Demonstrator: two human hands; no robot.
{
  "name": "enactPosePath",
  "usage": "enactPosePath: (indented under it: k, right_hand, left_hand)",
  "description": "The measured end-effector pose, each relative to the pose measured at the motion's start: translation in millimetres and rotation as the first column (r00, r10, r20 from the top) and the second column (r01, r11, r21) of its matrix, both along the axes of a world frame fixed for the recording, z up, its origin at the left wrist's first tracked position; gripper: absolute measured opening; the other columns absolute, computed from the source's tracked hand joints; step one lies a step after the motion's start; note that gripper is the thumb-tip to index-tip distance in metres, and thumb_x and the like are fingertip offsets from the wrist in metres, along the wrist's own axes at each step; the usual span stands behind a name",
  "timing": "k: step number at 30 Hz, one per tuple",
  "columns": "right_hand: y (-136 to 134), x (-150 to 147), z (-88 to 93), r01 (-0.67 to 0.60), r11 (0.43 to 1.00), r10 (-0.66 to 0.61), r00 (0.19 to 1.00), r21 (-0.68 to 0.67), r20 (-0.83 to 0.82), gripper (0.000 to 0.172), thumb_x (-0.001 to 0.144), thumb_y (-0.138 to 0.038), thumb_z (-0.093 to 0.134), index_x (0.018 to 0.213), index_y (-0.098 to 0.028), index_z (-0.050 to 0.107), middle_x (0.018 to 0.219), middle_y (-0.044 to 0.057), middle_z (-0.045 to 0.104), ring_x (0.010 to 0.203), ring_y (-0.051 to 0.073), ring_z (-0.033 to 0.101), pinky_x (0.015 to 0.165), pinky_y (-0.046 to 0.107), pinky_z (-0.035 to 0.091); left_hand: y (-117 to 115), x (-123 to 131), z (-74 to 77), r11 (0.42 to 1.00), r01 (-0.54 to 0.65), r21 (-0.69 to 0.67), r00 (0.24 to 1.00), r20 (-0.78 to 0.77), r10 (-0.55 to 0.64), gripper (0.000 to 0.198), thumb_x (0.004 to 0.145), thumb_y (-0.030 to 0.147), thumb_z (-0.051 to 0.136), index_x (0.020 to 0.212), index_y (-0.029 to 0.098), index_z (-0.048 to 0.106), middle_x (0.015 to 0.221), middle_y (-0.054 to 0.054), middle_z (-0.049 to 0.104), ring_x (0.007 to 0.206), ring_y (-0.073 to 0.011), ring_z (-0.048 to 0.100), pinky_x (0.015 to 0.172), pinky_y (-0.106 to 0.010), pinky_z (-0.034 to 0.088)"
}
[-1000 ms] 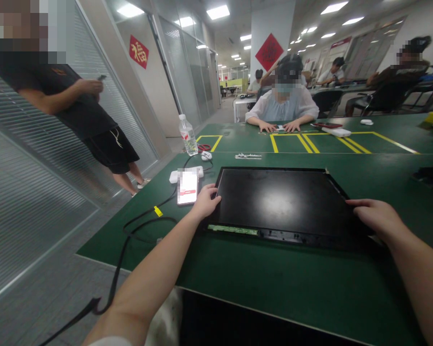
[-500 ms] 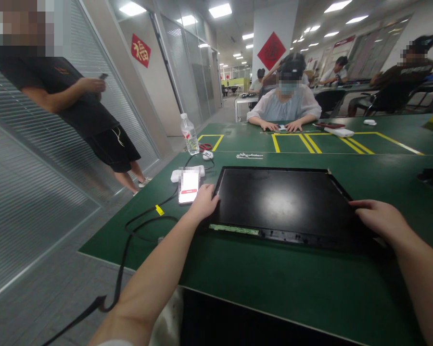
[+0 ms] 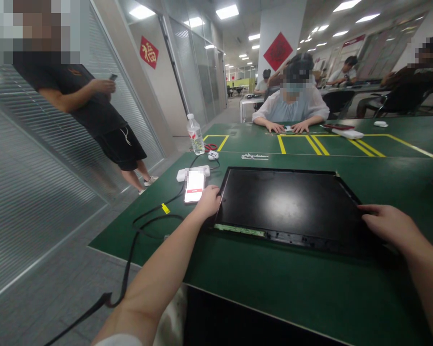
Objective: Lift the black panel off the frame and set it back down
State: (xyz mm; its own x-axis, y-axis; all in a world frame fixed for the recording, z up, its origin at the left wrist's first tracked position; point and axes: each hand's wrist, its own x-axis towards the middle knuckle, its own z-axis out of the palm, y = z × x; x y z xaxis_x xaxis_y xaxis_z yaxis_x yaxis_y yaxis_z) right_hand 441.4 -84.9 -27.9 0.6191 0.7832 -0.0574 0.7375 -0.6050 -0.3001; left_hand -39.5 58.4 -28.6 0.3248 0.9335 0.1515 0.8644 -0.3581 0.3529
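A flat black display panel (image 3: 260, 197), glossy with a bright reflection, lies before me on the green table (image 3: 260, 278). Along its near edge runs a thin green circuit board (image 3: 240, 230), at the left part. My left hand (image 3: 208, 202) is closed round the panel's left edge, fingertips at the rim. On the opposite side my right hand (image 3: 391, 223) grips the right edge, thumb along the rim and the other fingers partly hidden below. A lit phone (image 3: 194, 187) lies just left of my left hand.
A water bottle (image 3: 195, 134), red-handled scissors (image 3: 211, 147) and a white power strip (image 3: 183, 175) stand or lie at the far left. A black cable (image 3: 130, 254) hangs over the table's left edge. Across the table sits a person (image 3: 290, 105); another person (image 3: 77, 96) stands at left.
The whole view has shifted slightly, so things appear a little farther right. Both hands keep hold of the panel's sides, and the panel has not clearly moved on the table.
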Motion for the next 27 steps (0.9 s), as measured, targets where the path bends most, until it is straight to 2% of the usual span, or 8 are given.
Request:
enactPosePath:
  k: [4,8,10,14,17,20,23,27]
  right_hand:
    - [1.1,-0.5,-4.3,-0.046,0.999,0.047,0.998,-0.009,0.052,0.051,0.081,-0.031,0.054,0.121,-0.015,0.081,0.113,0.018,0.078,0.103,0.034,0.074,0.076,0.037,0.058]
    - [3.1,3.8,-11.6,-0.058,0.998,0.058,0.996,0.006,0.069,0.048,0.082,-0.035,0.054,0.117,-0.016,0.081,0.111,0.019,0.078,0.102,0.035,0.075,0.074,0.039,0.059]
    - [3.9,7.7,-15.3,-0.047,0.999,0.046,0.996,0.017,0.078,0.046,0.081,-0.036,0.056,0.115,-0.019,0.081,0.106,0.017,0.078,0.098,0.036,0.075,0.072,0.041,0.06]
    - [3.6,12.9,-19.5,-0.037,0.999,0.033,0.995,0.032,0.099,0.046,0.08,-0.039,0.056,0.114,-0.022,0.081,0.098,0.016,0.077,0.091,0.036,0.074,0.065,0.042,0.059]
    - [2.1,11.2,-17.1,-0.024,1.0,0.022,0.996,0.02,0.084,0.046,0.08,-0.039,0.055,0.114,-0.022,0.081,0.096,0.016,0.077,0.086,0.034,0.074,0.063,0.041,0.059]
    - [1.1,5.8,-10.8,-0.023,1.0,0.023,0.997,-0.002,0.076,0.048,0.08,-0.039,0.054,0.115,-0.021,0.081,0.1,0.017,0.077,0.086,0.035,0.073,0.063,0.042,0.059]
    - [1.0,0.9,-5.4,-0.008,0.999,0.011,0.997,-0.031,0.074,0.05,0.081,-0.039,0.053,0.118,-0.02,0.081,0.106,0.019,0.077,0.089,0.036,0.074,0.063,0.042,0.059]
    - [1.4,-0.9,-4.6,-0.019,1.0,0.019,0.996,-0.009,0.082,0.048,0.082,-0.038,0.053,0.117,-0.019,0.081,0.11,0.019,0.077,0.097,0.037,0.074,0.068,0.043,0.06]
  left_hand:
    - [1.7,-2.6,2.6,0.999,0.022,-0.024,0.99,0.137,-0.018,0.034,0.088,0.012,0.058,0.112,0.016,0.081,0.128,-0.014,0.075,0.13,-0.0303,0.066,0.117,-0.041,0.05]
    - [-3.4,-2.1,6.7,0.991,0.01,-0.131,0.926,0.376,0.041,0.028,0.08,0.01,0.062,0.095,0.022,0.083,0.101,-0.008,0.081,0.116,-0.032,0.071,0.105,-0.042,0.056]
    - [-8.0,1.1,8.4,0.978,-0.029,-0.208,0.838,0.528,0.137,0.026,0.079,0.009,0.064,0.091,0.022,0.083,0.092,-0.005,0.082,0.109,-0.0316,0.074,0.1,-0.04,0.058]
    - [-15.4,9.9,12.2,0.914,-0.061,-0.401,0.557,0.747,0.365,0.023,0.079,0.008,0.07,0.093,0.019,0.083,0.092,-0.006,0.083,0.097,-0.028,0.077,0.091,-0.036,0.061]
    - [-17.0,14.0,16.0,0.849,-0.005,-0.528,0.397,0.778,0.486,0.029,0.076,0.007,0.077,0.103,0.017,0.082,0.095,-0.008,0.083,0.091,-0.026,0.078,0.085,-0.036,0.064]
    - [-16.9,15.5,19.7,0.815,0.01,-0.579,0.308,0.777,0.548,0.037,0.074,0.003,0.081,0.108,0.017,0.081,0.106,-0.01,0.083,0.094,-0.0249,0.079,0.085,-0.035,0.065]
    - [-17.1,15.9,22.0,0.809,0.009,-0.588,0.265,0.781,0.565,0.038,0.076,0.0,0.079,0.111,0.017,0.08,0.117,-0.011,0.082,0.098,-0.0241,0.079,0.088,-0.035,0.065]
    - [-17.1,15.8,21.7,0.813,0.017,-0.582,0.248,0.79,0.56,0.04,0.076,0.001,0.083,0.113,0.017,0.08,0.121,-0.011,0.081,0.098,-0.0247,0.08,0.092,-0.037,0.065]
